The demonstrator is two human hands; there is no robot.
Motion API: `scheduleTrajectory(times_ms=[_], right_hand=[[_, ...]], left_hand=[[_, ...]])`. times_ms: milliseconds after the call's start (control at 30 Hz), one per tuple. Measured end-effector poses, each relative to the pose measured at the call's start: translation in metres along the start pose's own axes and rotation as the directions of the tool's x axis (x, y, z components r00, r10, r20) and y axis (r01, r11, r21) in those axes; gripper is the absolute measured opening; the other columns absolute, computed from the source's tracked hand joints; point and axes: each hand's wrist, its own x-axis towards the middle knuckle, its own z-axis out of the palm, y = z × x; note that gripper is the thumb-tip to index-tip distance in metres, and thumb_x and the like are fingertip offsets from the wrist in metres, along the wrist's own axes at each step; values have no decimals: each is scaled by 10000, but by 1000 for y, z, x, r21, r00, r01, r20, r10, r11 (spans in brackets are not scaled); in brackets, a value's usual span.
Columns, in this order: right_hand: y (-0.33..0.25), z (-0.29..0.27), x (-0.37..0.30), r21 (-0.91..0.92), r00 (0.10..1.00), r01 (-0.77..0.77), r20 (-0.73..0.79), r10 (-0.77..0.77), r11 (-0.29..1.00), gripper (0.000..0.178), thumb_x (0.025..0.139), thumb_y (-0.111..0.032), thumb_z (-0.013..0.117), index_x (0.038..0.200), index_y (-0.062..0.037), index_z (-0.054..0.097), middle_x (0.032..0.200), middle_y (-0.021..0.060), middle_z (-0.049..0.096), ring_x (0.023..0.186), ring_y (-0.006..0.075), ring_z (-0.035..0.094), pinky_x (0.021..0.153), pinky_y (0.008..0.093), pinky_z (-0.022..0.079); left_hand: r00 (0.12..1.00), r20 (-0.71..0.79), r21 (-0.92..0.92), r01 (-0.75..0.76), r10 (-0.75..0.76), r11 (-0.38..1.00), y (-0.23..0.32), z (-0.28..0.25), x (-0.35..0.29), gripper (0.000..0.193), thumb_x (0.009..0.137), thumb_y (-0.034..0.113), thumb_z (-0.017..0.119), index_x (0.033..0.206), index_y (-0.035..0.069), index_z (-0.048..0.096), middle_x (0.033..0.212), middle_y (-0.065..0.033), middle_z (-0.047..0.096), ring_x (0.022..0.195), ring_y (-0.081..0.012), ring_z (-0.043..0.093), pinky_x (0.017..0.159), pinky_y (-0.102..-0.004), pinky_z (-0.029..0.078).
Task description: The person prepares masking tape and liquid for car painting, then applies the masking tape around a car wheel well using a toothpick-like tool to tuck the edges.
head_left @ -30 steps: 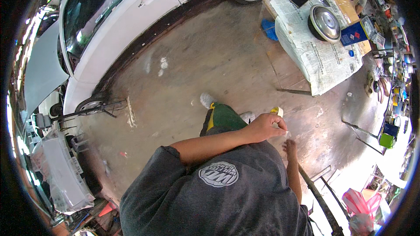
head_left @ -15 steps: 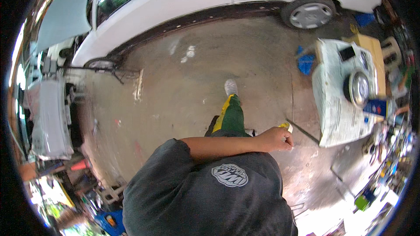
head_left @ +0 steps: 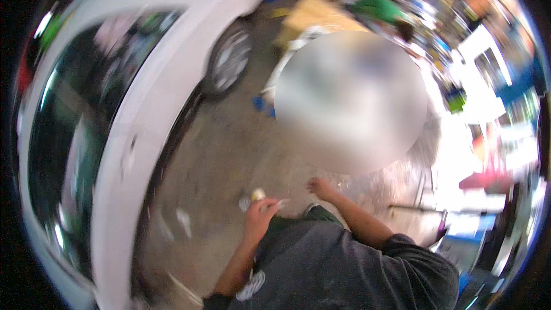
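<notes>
Right hand (head_left: 322,190): out of sight 0.5 s ago, now shows between 4 and 5 o'clock of the view, apart from the left hand (head_left: 260,210). Fingers look loosely curled; blurred, can't tell if it holds anything.
Left hand: near 6 o'clock, fingers closed, gripping the roll (head_left: 258,194) and apparently pinching a white bit (head_left: 283,201).
Roll: at the left hand's 12 o'clock. Round, yellow and white; material can't be told.
White bit: small, thin, pale, sticks out at the left hand's 2 o'clock.
Meaning: just 1 of 2 hands is on the roll; right hand isn't touching it.
Car (head_left: 112,178): view has swung, so it now fills 8 to 11 o'clock. Smooth white paint, curved body, dark glossy glass.
Wheel (head_left: 231,59): round, grey, at 11 o'clock.
Box (head_left: 318,16): between 12 and 1 o'clock. Tan, looks like cardboard.
Floor (head_left: 218,149): brown-grey, concrete by the look, pale smears.
Shirt (head_left: 344,258): dark grey, matte cloth, 5 o'clock.
</notes>
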Motion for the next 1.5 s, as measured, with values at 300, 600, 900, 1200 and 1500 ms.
scheduleTrajectory(times_ms=[300,600,900,1200,1500], right_hand=[[6,-39,-140,-41,969,-116,-226,103,992,281,924,-260,539,1075,-40,630,1050,211,643,987,390,607,842,455,476],[341,-15,-348,74,606,-773,-208,768,630,274,825,-285,611,976,-77,704,969,154,697,955,337,652,831,436,518],[373,-80,-402,504,505,-678,-209,837,535,297,862,-284,612,1008,-38,692,978,107,712,902,277,669,784,393,523],[399,-113,-383,599,526,-553,-288,800,579,363,851,-312,620,1049,-14,678,1023,203,681,1017,368,630,865,438,485],[445,-261,-362,482,407,-757,-182,895,442,347,812,-299,598,1011,-31,689,1031,213,675,1002,385,634,865,449,496]], left_hand=[[905,423,38,38,-50,999,33,92,45,142,832,123,717,925,17,700,900,-42,681,846,-109,607,774,-255,466],[780,626,240,-171,-18,956,81,337,28,167,831,161,725,924,24,707,926,-68,691,864,-150,622,784,-276,466],[506,858,123,-369,88,921,143,533,25,173,849,173,697,938,25,698,937,-66,681,888,-157,618,800,-278,461],[332,943,110,-358,17,927,156,666,61,167,846,166,695,922,17,691,926,-67,662,890,-152,608,805,-278,460],[413,908,59,-301,74,952,226,796,203,165,845,153,709,936,16,695,908,-49,687,891,-127,619,826,-274,469]])
